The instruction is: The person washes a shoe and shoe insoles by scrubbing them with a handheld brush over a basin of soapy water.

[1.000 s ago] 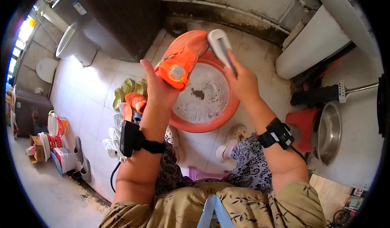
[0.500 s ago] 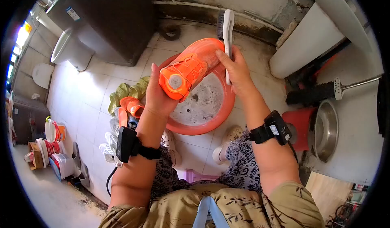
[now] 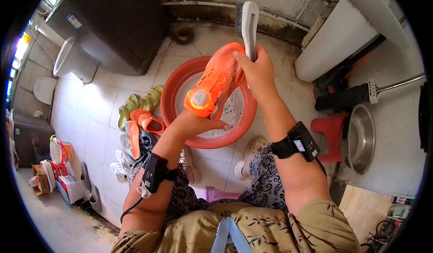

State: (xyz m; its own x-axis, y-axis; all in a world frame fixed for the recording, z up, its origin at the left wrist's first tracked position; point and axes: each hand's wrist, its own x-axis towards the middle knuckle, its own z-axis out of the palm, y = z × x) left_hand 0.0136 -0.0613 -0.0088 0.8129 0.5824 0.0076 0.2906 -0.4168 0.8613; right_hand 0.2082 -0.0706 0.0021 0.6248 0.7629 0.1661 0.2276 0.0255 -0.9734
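Orange shoe, risk: could slide heel-first into the basin; likely cause, slack support at the heel while the toe has only a light pinch.
Brush, risk: could slip loose or knock the shoe's toe; likely cause, the right hand minding two things at once.
Foamy water, risk: could splash the clogs near the basin; cause, a dropped shoe or brush.
Shoe position: held over the basin, toe pointing away from the wearer, heel nearest; toe touching the right hand, on its left side.
Right hand: closed about the brush handle, thumb laid on the shoe's toe.
Brush position: rising beyond the right hand, bristles facing left, just beside the toe.
Left hand: below the heel end, thumb spread wide; fingers hidden, so whether they grip cannot be told.
Second orange shoe: on the floor, left of the basin, near the green shoes.
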